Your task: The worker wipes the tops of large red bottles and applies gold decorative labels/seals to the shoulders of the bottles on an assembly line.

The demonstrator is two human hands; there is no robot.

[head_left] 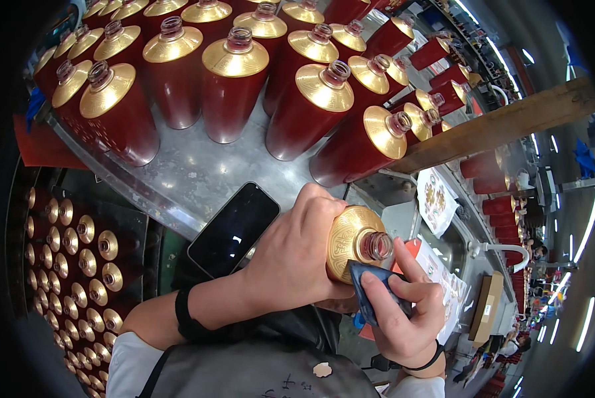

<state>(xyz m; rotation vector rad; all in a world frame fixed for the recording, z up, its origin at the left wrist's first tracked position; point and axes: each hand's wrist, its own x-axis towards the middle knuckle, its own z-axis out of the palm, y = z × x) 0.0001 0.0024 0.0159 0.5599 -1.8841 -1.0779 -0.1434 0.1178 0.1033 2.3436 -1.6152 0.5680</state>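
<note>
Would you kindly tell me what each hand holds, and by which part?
The left hand holds a bottle around its side; the right hand holds a dark blue cloth, exact part unclear.

Tube lights (pixel 585 324) glow beyond a wooden beam (pixel 500 128).

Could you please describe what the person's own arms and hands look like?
The left hand and the right hand wear no gloves. White sleeves show on both arms, stopping short of the wrists. A broad black band circles the left forearm, and a thinner dark band the right wrist.
</note>
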